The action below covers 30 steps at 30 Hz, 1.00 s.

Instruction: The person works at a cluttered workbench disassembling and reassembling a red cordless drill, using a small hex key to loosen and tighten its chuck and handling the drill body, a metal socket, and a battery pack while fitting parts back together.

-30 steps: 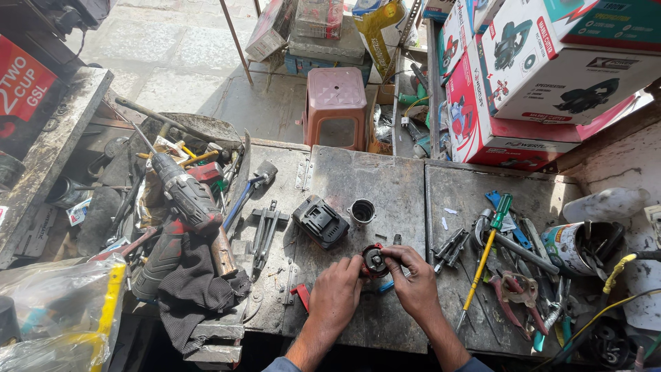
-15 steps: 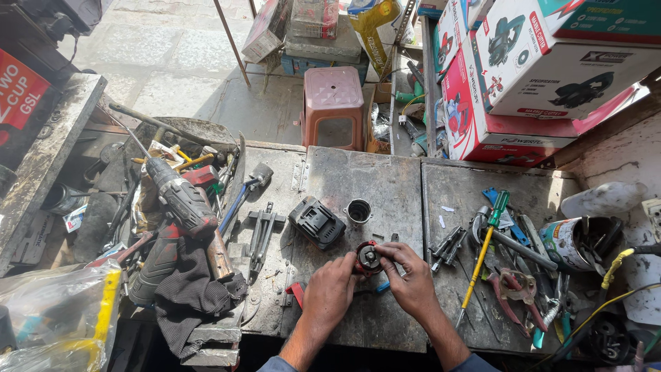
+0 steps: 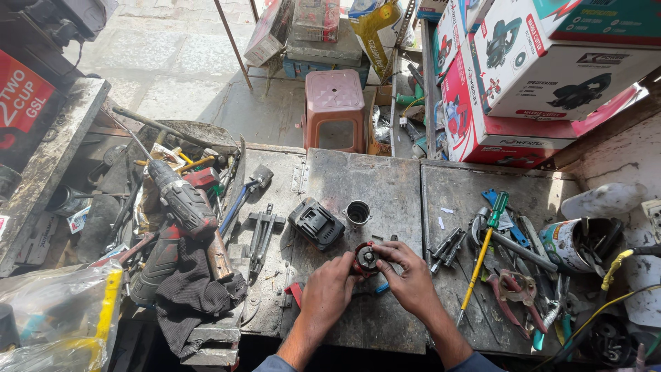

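Both of my hands hold a small round black-and-red motor part (image 3: 365,258) just above the grey metal workbench (image 3: 385,186). My left hand (image 3: 328,292) grips it from the left and my right hand (image 3: 410,281) from the right, fingertips on its rim. Just beyond it lie a black battery pack (image 3: 316,224) and a small open metal cylinder (image 3: 357,213). Some black bits (image 3: 448,244) lie right of my right hand.
A cordless drill (image 3: 180,200), a dark rag (image 3: 189,296) and mixed hand tools fill the left side. Right of my hands lie a yellow-and-green screwdriver (image 3: 484,253), pliers (image 3: 513,288) and a tin of tools (image 3: 577,241). A pink stool (image 3: 334,110) and stacked tool boxes (image 3: 544,69) stand beyond the bench.
My hands have stayed on the round part and shifted their fingers slightly around it. The view has moved a little; nothing else on the bench has changed.
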Tool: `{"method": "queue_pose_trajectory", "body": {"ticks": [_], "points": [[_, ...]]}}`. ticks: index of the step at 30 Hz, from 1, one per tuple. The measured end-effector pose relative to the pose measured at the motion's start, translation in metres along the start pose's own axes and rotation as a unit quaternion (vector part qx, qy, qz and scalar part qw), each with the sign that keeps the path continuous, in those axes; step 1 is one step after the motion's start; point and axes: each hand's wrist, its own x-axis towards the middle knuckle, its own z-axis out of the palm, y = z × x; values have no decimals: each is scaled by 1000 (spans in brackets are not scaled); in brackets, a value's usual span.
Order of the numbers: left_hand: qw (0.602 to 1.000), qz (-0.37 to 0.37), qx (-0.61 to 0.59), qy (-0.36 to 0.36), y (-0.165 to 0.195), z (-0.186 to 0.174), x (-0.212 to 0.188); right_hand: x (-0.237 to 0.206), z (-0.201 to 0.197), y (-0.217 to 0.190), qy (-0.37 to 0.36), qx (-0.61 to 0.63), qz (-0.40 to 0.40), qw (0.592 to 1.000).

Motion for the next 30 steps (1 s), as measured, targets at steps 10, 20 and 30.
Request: {"method": "queue_pose_trajectory", "body": {"ticks": [10, 20, 30], "points": [[944, -211, -228, -107, -30, 27, 32, 27, -14, 30, -154, 102, 259, 948], [870, -251, -387, -174, -66, 66, 47, 49, -19, 33, -317, 131, 325, 881], [894, -296, -189, -279, -35, 38, 84, 47, -22, 18, -319, 100, 365, 869]]}}
